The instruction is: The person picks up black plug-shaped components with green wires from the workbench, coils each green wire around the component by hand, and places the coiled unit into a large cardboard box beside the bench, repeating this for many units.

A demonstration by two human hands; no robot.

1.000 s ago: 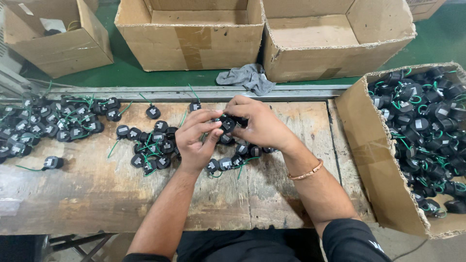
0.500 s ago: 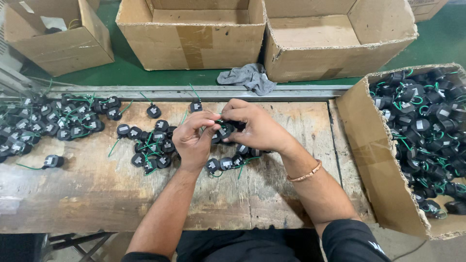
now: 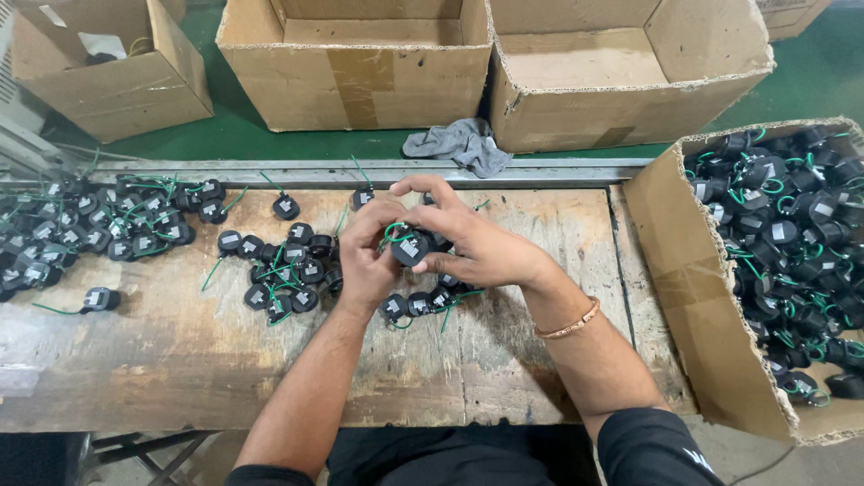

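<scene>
Both hands meet over the middle of a worn wooden workbench [image 3: 180, 360]. My left hand [image 3: 367, 261] and my right hand [image 3: 472, 238] together grip one small round black part with a white label and a green wire [image 3: 408, 247]. The green wire loops up between the fingers of both hands. A gold bangle [image 3: 569, 326] circles my right wrist. Just under the hands lies a short row of the same black parts [image 3: 416, 304]. More of them sit in a cluster [image 3: 286, 270] to the left of my left hand.
A larger heap of black parts [image 3: 99, 232] covers the bench's left end. An open cardboard box full of parts [image 3: 792, 234] stands at the right. Three open cardboard boxes [image 3: 360, 63] sit on the green floor beyond the bench, with a grey rag [image 3: 459, 144] between them.
The hands have stayed over the same spot. The fingers have shifted around the held part, and its green wire now loops up between them.
</scene>
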